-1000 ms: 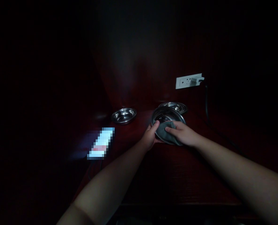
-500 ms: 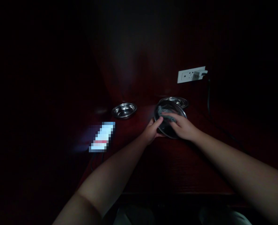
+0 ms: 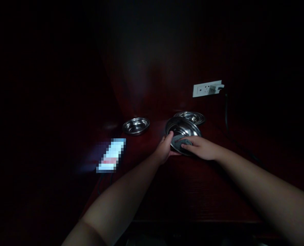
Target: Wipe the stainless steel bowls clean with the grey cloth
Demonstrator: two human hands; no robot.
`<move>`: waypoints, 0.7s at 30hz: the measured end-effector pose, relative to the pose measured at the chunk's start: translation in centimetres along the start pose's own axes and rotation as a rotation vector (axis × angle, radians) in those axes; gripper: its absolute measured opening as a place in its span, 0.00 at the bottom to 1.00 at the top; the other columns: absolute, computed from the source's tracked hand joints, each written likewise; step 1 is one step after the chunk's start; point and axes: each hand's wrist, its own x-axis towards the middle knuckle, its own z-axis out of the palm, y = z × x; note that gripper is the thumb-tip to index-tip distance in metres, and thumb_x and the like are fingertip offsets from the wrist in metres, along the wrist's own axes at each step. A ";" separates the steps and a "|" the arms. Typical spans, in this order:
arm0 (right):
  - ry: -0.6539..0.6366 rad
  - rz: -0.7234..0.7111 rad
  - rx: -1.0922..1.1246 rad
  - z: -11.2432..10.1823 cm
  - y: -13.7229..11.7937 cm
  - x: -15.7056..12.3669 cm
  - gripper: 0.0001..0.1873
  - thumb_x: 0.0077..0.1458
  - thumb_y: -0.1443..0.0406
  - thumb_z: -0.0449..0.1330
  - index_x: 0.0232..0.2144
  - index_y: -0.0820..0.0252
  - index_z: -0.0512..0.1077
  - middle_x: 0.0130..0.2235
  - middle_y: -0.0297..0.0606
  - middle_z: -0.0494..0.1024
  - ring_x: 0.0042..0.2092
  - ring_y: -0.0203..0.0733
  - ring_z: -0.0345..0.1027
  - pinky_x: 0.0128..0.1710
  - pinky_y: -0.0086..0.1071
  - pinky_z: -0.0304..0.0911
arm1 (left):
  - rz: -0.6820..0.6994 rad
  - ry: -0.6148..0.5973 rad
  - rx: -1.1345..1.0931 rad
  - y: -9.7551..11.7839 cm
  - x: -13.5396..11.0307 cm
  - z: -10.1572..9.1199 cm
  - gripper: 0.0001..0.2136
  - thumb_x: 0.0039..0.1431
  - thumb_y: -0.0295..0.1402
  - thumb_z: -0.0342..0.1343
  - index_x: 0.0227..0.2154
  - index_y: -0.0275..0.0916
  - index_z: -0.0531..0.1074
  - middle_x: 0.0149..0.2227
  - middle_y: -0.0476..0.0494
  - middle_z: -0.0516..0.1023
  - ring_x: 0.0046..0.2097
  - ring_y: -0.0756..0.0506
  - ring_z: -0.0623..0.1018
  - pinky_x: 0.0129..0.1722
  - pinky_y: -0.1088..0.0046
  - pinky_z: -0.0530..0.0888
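A shiny metal bowl (image 3: 186,126) is tilted toward me above the dark red table. My left hand (image 3: 165,149) grips its left rim, thumb on the inner side and fingers underneath. Inside the bowl, my right hand (image 3: 202,147) presses a grey-green cloth (image 3: 184,144) against the lower wall, fingers closed over it. Right behind the held bowl lies another metal dish (image 3: 193,117), partly covered by it. To the left a shallow metal bowl (image 3: 136,126) rests upright on the table, apart from both hands.
A lit phone (image 3: 112,155), its screen pixelated, lies at the table's left side with a cable near it. On the back wall a white socket panel (image 3: 202,89) holds a plug, whose black cable (image 3: 226,112) hangs down to the table. The surroundings are very dark.
My right hand has slid the cloth from the bowl's upper middle down to its lower wall. The bowl has tipped a little, showing more of its bright inside. The whole view has shifted slightly.
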 end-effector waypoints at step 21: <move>0.591 0.335 0.062 -1.7 2.4 0.3 0.14 0.54 0.56 0.52 0.26 0.57 0.69 0.27 0.37 0.75 0.29 0.42 0.68 0.30 0.34 0.65 | -0.009 -0.040 -0.047 0.4 -0.4 -0.1 0.30 0.53 0.52 0.52 0.57 0.46 0.58 0.56 0.32 0.67 0.52 0.31 0.72 0.39 0.46 0.75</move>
